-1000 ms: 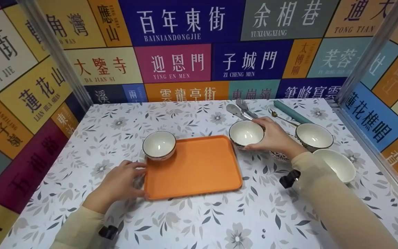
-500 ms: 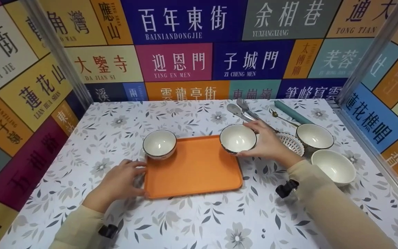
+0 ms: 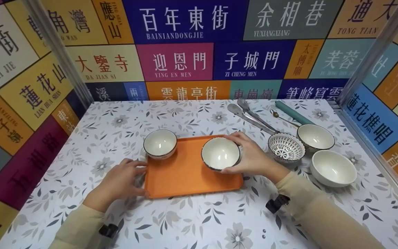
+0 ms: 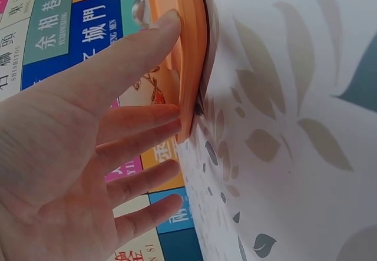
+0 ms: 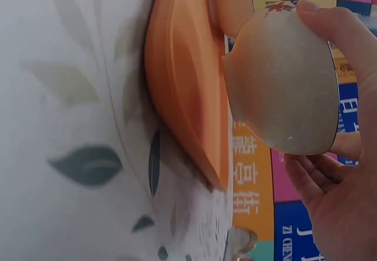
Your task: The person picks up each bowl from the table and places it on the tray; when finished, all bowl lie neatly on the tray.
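In the head view an orange tray lies mid-table. My right hand grips a small cream bowl with a dark rim, over the tray's right half. From the right wrist view, the bowl stands above the tray's surface, the thumb at one side and the fingers at the other. My left hand is at the tray's left edge, thumb and fingertips spread along it. The left wrist view shows the thumb lying over the tray rim and the other fingers extended. A second bowl sits at the tray's back left corner.
Right of the tray are a pierced, patterned bowl, a dark-rimmed bowl and a plain cream bowl. Behind them lie a grey spoon, a fork, a thin gold-coloured utensil and a green stick-like object.
My right hand has carried the bowl leftward and nearer, from beside the tray to over its right half. The pierced bowl has come into full view. My left hand stays at the tray edge.
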{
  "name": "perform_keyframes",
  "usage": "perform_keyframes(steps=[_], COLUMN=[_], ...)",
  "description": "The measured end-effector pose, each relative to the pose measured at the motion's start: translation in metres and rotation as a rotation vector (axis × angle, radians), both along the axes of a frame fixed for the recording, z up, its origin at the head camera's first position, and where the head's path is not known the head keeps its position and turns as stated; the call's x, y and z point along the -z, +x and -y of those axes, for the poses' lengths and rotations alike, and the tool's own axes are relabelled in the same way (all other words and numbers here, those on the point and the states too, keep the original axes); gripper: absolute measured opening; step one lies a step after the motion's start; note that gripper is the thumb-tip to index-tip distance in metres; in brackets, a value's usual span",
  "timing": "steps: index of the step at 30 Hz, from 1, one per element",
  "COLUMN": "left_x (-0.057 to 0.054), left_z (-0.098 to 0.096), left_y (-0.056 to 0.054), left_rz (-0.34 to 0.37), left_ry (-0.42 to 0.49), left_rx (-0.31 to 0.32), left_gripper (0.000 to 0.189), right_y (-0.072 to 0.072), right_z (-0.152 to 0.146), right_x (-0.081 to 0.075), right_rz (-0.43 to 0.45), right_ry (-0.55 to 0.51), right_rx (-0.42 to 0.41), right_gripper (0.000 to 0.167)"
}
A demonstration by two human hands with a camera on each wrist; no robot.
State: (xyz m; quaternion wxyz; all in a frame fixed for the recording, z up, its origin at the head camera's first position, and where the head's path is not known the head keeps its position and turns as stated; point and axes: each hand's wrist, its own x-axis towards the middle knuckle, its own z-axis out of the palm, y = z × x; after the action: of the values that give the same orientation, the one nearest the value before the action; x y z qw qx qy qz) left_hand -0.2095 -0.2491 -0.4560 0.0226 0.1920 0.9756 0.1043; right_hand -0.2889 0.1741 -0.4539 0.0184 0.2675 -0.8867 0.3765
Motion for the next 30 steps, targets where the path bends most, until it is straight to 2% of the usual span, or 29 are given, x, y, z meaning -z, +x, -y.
perform_keyframes(steps=[10,20,30], left_x=[0.001,0.001,0.001], left_z=[0.0,0.001,-0.001], left_y=[-0.001,0.0,0.002], left_rz=[-0.014,0.019,0.017], left_ry=[0.002,0.01,0.018], left_rx=[0.006,-0.017,-0.034], left_gripper=[0.076,0.075,0.075], right_y=[0.021,0.03,0.037], right_z=[0.029,0.06,0.092], right_x=[0.001,0.01,0.012], right_rz=[0.006,0.049,0.082], right_ry=[-0.067,-0.067,-0.064], right_rx=[-0.079,-0.138,-0.19], right_gripper=[0.111,0.11,0.109])
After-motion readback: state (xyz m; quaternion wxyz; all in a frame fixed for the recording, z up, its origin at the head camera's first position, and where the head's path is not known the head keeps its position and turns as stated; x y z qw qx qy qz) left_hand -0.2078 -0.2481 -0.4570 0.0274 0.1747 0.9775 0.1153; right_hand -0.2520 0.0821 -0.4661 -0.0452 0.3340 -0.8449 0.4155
